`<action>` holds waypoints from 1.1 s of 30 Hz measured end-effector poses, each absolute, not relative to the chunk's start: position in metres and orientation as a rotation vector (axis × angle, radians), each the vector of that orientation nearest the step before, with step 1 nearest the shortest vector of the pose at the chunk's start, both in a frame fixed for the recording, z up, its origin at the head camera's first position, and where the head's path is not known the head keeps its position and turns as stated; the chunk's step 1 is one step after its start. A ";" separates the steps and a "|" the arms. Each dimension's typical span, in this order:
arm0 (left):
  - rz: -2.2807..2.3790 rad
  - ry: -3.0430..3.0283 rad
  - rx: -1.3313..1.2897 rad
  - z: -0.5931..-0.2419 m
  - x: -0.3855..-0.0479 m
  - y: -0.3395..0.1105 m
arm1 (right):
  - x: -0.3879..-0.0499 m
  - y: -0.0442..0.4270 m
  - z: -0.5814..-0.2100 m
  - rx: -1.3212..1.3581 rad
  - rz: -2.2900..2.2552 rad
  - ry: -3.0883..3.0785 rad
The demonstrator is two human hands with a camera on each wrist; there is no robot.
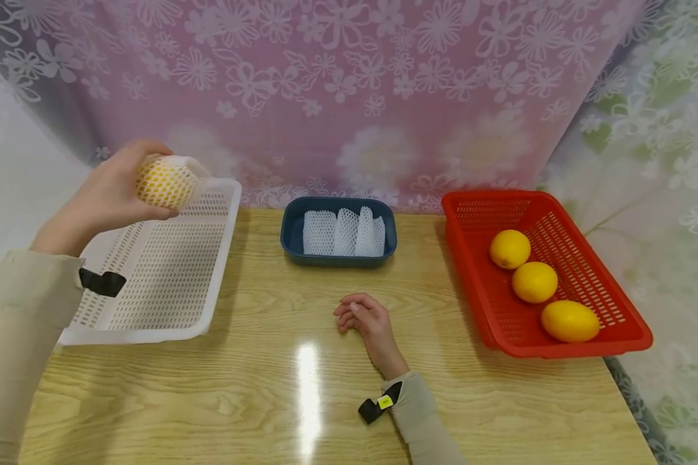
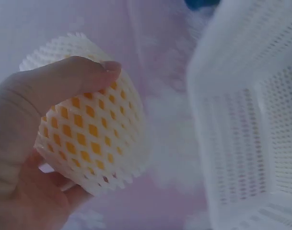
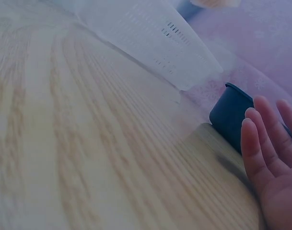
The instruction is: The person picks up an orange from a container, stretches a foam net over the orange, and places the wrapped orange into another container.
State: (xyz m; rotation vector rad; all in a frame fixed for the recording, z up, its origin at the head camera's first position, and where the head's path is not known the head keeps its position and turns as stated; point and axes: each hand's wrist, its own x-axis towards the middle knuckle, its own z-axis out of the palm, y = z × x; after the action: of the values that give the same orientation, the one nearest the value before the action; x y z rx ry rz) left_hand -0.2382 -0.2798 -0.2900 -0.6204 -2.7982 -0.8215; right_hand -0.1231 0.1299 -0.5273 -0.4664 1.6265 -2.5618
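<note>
My left hand (image 1: 107, 190) holds a yellow lemon (image 1: 165, 183) wrapped in a white foam net, up above the far left part of the white basket (image 1: 169, 278). In the left wrist view the thumb lies across the foam net (image 2: 95, 139), and yellow-orange shows through its holes; fingers curl underneath. My right hand (image 1: 372, 326) is over the middle of the table, holding nothing, its fingers loosely bent. It is nearest to the dark blue box (image 1: 337, 261), where several white foam nets (image 1: 346, 232) lie side by side.
A red basket (image 1: 471, 290) stands on the right with three bare lemons (image 1: 535, 282) in it. The wooden table (image 1: 256, 387) runs back to a pink flowered cloth (image 1: 349, 129). Black wrist straps (image 1: 101, 282) sit over both sleeves.
</note>
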 end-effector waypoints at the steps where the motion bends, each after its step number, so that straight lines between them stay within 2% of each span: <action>1: -0.846 -2.810 -0.629 -0.296 -0.246 -0.283 | -0.123 0.130 -0.527 -0.469 -2.559 1.628; 6: -0.791 -2.888 -0.697 -0.331 -0.279 -0.295 | -0.124 0.130 -0.528 -0.486 -2.545 1.625; 14: -0.524 -3.090 -0.695 -0.372 -0.306 -0.299 | -0.124 0.130 -0.527 -0.475 -2.535 1.638; 24: -0.676 -3.178 -0.686 -0.416 -0.324 -0.303 | -0.124 0.129 -0.527 -0.493 -2.527 1.652; 33: -0.713 -3.211 -0.697 -0.427 -0.323 -0.307 | -0.123 0.130 -0.525 -0.506 -2.521 1.652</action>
State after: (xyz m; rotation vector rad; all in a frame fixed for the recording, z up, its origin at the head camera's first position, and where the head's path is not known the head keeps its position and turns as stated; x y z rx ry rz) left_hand -0.3226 -0.3066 -0.4268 -0.6966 -3.2107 -0.7133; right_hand -0.1234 0.1302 -0.5254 -0.5056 1.6515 -2.5207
